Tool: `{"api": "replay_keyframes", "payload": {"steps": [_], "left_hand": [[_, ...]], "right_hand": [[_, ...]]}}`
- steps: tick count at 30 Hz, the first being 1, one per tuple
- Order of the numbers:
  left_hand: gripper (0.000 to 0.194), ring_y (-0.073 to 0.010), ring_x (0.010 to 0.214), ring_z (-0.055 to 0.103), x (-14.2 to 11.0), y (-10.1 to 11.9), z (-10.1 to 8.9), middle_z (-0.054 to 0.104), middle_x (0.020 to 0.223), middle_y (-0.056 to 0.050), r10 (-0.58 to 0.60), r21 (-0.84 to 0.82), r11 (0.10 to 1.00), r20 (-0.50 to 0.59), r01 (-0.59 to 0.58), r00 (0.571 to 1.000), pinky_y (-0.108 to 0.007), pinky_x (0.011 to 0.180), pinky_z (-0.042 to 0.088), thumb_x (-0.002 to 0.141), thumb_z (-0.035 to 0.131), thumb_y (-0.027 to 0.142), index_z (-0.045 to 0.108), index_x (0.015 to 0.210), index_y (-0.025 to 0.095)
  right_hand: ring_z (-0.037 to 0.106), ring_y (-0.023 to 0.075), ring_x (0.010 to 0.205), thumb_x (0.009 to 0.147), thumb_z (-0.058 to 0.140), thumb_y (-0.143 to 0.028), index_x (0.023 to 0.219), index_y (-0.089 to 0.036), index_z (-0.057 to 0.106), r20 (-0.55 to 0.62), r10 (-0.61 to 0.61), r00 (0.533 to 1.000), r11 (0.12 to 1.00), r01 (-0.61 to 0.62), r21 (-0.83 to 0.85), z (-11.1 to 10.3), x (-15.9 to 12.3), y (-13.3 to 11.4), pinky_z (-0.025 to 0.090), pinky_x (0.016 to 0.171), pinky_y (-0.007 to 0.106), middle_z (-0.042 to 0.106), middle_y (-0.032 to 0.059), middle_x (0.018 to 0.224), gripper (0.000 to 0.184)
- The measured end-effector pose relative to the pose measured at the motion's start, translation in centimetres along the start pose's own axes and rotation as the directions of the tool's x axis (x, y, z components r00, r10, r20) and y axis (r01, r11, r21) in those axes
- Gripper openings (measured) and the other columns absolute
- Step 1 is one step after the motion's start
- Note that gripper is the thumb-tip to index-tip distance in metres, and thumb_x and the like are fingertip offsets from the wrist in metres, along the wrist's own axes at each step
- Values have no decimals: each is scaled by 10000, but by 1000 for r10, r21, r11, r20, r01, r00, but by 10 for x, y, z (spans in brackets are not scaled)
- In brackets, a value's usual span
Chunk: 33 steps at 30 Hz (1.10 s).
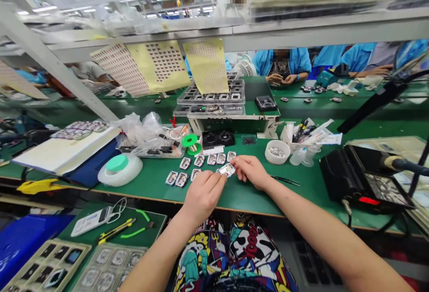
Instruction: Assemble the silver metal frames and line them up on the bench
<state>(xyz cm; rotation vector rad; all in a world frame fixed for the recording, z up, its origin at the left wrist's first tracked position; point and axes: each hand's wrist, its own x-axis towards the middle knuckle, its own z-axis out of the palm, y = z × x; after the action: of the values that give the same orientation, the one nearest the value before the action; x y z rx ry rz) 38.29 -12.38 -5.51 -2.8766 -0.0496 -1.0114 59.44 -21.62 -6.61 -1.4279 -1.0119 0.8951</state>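
Note:
Over the green bench a small watch case, silver-rimmed with pale inner parts, is gripped by the fingers of my left hand. Close to its right edge is my right hand; its fingers are curled and the fingertips meet near the case. Whether they pinch anything small cannot be made out. Several similar watch cases lie in rows just beyond and to the left, one partly hidden by my left hand. Black tweezers rest beside my right wrist.
A soldering station stands at right, near a white bowl of small parts and a tool holder. Green solder spool and bagged parts sit left. Stacked trays rise behind. Co-workers sit opposite.

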Motion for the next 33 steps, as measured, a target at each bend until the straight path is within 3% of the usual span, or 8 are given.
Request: {"api": "replay_keyframes", "payload": {"steps": [6,9,10,12,15,20,28,33], "left_hand": [[418,-255,949,638,-3,-1,4,733,1101,-120,29,-73,997,-11,-30,1000,-421,850,542,973,660,54,605,1370,171],[347,-236,974,655,2,6,-1,696,1122,-102,-243,-293,928,-12,229,970,-397,866,566,989,706,183,647,1329,223],[328,-219,948,662,5,8,-1,682,1130,-97,-386,-386,848,18,363,922,-374,834,580,996,713,259,656,1318,233],[364,-183,839,673,14,9,1,668,1128,-88,-636,-553,571,169,607,753,-317,692,597,1002,699,424,662,1308,230],[481,-168,680,681,29,5,10,680,1022,-67,-681,-652,119,495,749,539,-277,506,568,962,696,566,670,1253,184],[475,-192,697,717,46,-3,22,689,923,-66,-542,-676,-232,687,699,484,-287,552,613,847,845,503,708,1086,116],[453,-191,766,710,54,-7,24,704,929,-71,-531,-670,-243,697,701,482,-274,589,615,761,906,387,725,1071,111],[430,-179,686,702,57,-16,28,720,901,-67,-528,-622,-71,687,780,500,-270,571,567,768,841,404,724,1070,122]], "right_hand": [[483,100,473,868,726,-537,852,-178,716,21,-11,1000,997,9,73,-2,-2,-5,360,451,218,562,-38,551,359],[457,87,453,870,729,-526,846,-178,713,10,0,1000,996,-1,94,0,-2,-4,349,446,213,569,-42,547,349],[461,88,453,869,729,-526,850,-179,712,7,5,1000,995,-6,99,1,-2,-3,353,444,211,574,-42,549,348],[477,95,456,864,732,-527,857,-182,709,7,15,1000,994,-16,106,3,-2,-2,369,440,210,584,-40,552,346],[483,101,446,870,723,-522,859,-181,710,22,22,1000,995,-24,102,5,-3,-1,384,431,212,587,-38,544,342],[517,108,475,883,706,-498,856,-177,721,-10,1,1000,997,0,82,7,-2,2,382,438,207,591,-32,560,323],[563,115,517,896,671,-414,875,-188,693,-66,-21,998,998,25,65,7,2,10,407,479,213,675,-5,647,227],[586,123,551,887,689,-377,853,-198,693,-73,-56,996,998,57,5,6,0,12,420,515,221,652,-21,650,182]]}}
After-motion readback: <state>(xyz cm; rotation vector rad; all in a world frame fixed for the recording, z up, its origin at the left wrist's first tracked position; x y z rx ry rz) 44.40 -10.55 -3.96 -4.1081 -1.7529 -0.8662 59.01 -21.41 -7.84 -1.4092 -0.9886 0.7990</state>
